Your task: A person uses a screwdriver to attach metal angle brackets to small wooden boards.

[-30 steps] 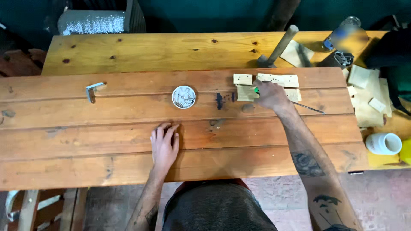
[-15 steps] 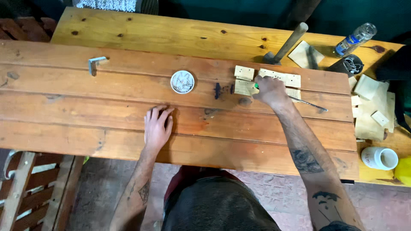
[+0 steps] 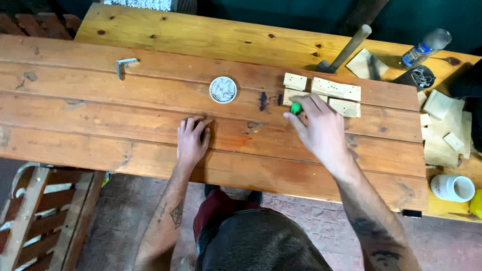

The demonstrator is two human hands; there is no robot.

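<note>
Fingers of the right hand, right of centre in the frame, are curled around a small tool with a green handle, of which only the rounded green end shows between thumb and forefinger; what sort of tool it is cannot be told. That green end sits just at the lower edge of a cluster of pale wooden blocks lying on the wooden workbench, a little above and right of the frame's middle. The blocks are small rectangles of light wood, some marked with dots, set close against one another. Left of them two dark stains mark the plank. The left hand lies flat on the bench near the centre of the frame, palm down, fingers loosely spread and holding nothing. Above it and slightly to the right stands a small round white dish holding what look like little metal pieces, well apart from both hands. Further toward the upper left, a grey metal angle bracket rests alone on the boards. At the upper right, a hammer lies tilted with its wooden handle pointing up and right, and a clear plastic bottle lies beyond it near a dark round object. Loose wood offcuts crowd the right edge, and a white cup stands at the lower right.
</note>
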